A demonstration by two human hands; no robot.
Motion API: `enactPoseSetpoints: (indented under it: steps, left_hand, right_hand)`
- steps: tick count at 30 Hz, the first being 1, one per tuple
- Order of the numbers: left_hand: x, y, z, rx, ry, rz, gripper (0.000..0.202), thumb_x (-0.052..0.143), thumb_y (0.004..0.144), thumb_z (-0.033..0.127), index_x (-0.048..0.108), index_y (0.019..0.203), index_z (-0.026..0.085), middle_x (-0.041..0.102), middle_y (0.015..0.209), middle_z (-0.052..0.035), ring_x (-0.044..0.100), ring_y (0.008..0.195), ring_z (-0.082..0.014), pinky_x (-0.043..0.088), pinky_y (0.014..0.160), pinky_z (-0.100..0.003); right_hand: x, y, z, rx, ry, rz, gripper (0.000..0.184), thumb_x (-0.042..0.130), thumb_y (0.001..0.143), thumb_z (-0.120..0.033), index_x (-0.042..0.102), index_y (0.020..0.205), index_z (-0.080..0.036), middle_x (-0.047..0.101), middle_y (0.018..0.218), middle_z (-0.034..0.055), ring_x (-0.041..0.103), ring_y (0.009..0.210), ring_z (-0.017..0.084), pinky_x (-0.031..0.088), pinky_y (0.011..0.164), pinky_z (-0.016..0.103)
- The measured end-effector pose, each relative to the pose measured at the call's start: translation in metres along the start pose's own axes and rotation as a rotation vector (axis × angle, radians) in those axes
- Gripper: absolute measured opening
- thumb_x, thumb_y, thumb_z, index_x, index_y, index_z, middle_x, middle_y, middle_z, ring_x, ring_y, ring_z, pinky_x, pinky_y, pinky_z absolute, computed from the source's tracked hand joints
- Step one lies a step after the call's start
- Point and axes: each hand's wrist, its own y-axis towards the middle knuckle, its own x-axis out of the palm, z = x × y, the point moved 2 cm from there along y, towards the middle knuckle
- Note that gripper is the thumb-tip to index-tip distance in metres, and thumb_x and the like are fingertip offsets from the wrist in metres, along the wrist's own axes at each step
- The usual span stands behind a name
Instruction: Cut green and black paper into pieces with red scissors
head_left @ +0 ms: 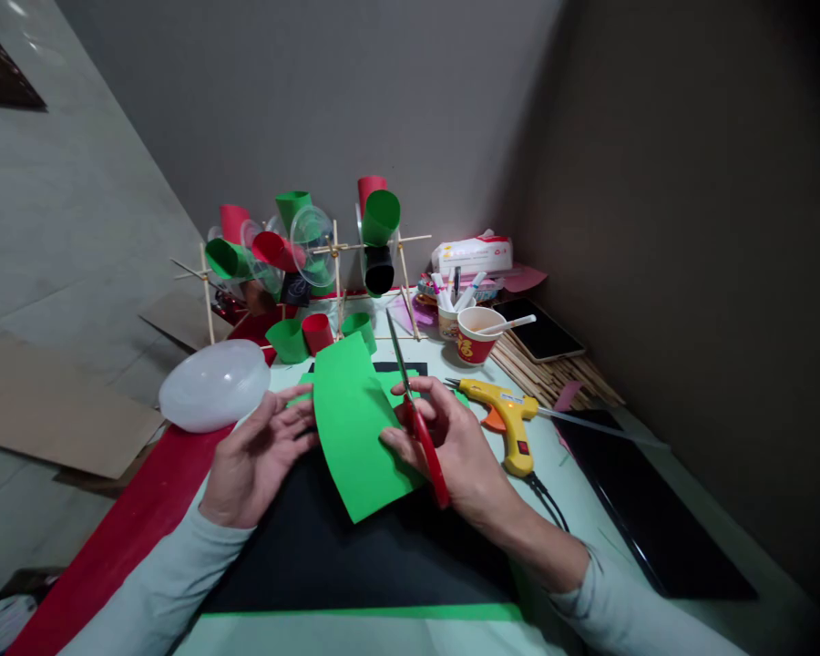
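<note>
A curved strip of green paper [355, 428] is held up between both hands above a black sheet [355, 556]. My left hand [256, 460] touches the strip's left edge, fingers stretched out and slightly apart. My right hand [451, 442] pinches the strip's right edge and also holds red-handled scissors [416, 424]; their closed blades point up and away from me.
A yellow glue gun [509, 415] lies right of my hands, its cord trailing toward me. Behind stand paper cones on stick frames [314, 251], a red cup [476, 335], a marker pot, sticks [553, 369], a phone and a translucent bowl [213, 384]. Red sheet at left.
</note>
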Motion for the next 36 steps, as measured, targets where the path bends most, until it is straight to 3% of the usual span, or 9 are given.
enactPoseSetpoints:
  steps: [2, 6, 10, 13, 17, 21, 27, 36]
  left_hand:
    - [0.008, -0.005, -0.01, -0.167, -0.093, -0.115, 0.045, 0.081, 0.071, 0.053, 0.077, 0.096, 0.015, 0.079, 0.093, -0.0131, 0.072, 0.098, -0.0338, 0.06, 0.085, -0.043]
    - [0.019, -0.016, -0.017, -0.172, 0.019, -0.161, 0.027, 0.086, 0.071, 0.028, 0.08, 0.095, 0.017, 0.081, 0.091, -0.0101, 0.074, 0.098, -0.0325, 0.06, 0.088, -0.04]
    - [0.009, -0.006, -0.001, -0.057, -0.046, 0.032, 0.031, 0.085, 0.07, 0.019, 0.079, 0.1, 0.016, 0.081, 0.097, -0.0092, 0.075, 0.098, -0.0302, 0.06, 0.093, -0.04]
    - [-0.007, 0.009, 0.017, 0.07, -0.184, 0.191, 0.036, 0.084, 0.067, 0.014, 0.078, 0.102, 0.019, 0.082, 0.093, -0.0051, 0.076, 0.096, -0.0269, 0.058, 0.096, -0.039]
    - [-0.02, 0.017, 0.031, 0.133, -0.317, 0.256, 0.026, 0.077, 0.071, 0.009, 0.076, 0.096, 0.018, 0.082, 0.09, -0.0048, 0.075, 0.101, -0.0271, 0.053, 0.104, -0.04]
    - [-0.02, 0.016, 0.032, 0.104, -0.403, 0.288, 0.019, 0.068, 0.078, 0.007, 0.075, 0.094, 0.015, 0.082, 0.089, -0.0072, 0.072, 0.109, -0.0291, 0.05, 0.107, -0.043]
    - [-0.018, 0.014, 0.029, 0.088, -0.36, 0.21, 0.026, 0.07, 0.079, 0.009, 0.073, 0.104, 0.016, 0.082, 0.094, -0.0074, 0.066, 0.121, -0.0313, 0.045, 0.112, -0.048]
    - [-0.015, 0.015, 0.025, 0.073, -0.374, 0.219, 0.028, 0.066, 0.082, 0.007, 0.072, 0.107, 0.016, 0.082, 0.091, -0.0066, 0.071, 0.112, -0.0292, 0.047, 0.111, -0.047]
  right_hand:
    - [0.0, -0.001, 0.004, -0.028, -0.047, -0.018, 0.043, 0.083, 0.075, -0.031, 0.054, 0.106, -0.022, 0.049, 0.064, -0.011, 0.041, 0.055, 0.008, 0.034, 0.05, 0.02]
    - [0.004, -0.003, 0.005, -0.004, -0.058, -0.132, 0.04, 0.082, 0.077, -0.03, 0.056, 0.107, -0.022, 0.056, 0.071, -0.0077, 0.049, 0.061, 0.009, 0.04, 0.056, 0.021]
    - [0.004, -0.003, -0.001, 0.171, 0.022, -0.179, 0.04, 0.079, 0.079, -0.047, 0.056, 0.099, -0.021, 0.059, 0.072, -0.0055, 0.046, 0.053, 0.007, 0.036, 0.048, 0.018]
    - [0.004, -0.006, 0.003, 0.284, 0.123, -0.308, 0.042, 0.069, 0.085, -0.058, 0.057, 0.101, -0.021, 0.059, 0.069, -0.0045, 0.043, 0.046, 0.006, 0.032, 0.043, 0.017]
    - [0.008, -0.014, 0.019, 0.3, 0.336, -0.479, 0.047, 0.064, 0.088, -0.063, 0.058, 0.107, -0.02, 0.053, 0.074, -0.003, 0.043, 0.055, 0.007, 0.033, 0.048, 0.018]
    - [0.016, -0.022, 0.021, 0.34, 0.424, -0.629, 0.056, 0.052, 0.09, -0.071, 0.056, 0.11, -0.018, 0.053, 0.072, -0.0017, 0.041, 0.052, 0.007, 0.033, 0.049, 0.02]
    - [0.021, -0.027, 0.009, 0.355, 0.446, -0.626, 0.054, 0.045, 0.092, -0.07, 0.059, 0.106, -0.02, 0.056, 0.07, 0.0014, 0.043, 0.051, 0.011, 0.036, 0.057, 0.029]
    - [0.02, -0.03, 0.01, 0.369, 0.463, -0.629, 0.055, 0.047, 0.091, -0.069, 0.06, 0.107, -0.018, 0.059, 0.071, 0.0035, 0.043, 0.048, 0.01, 0.034, 0.052, 0.026]
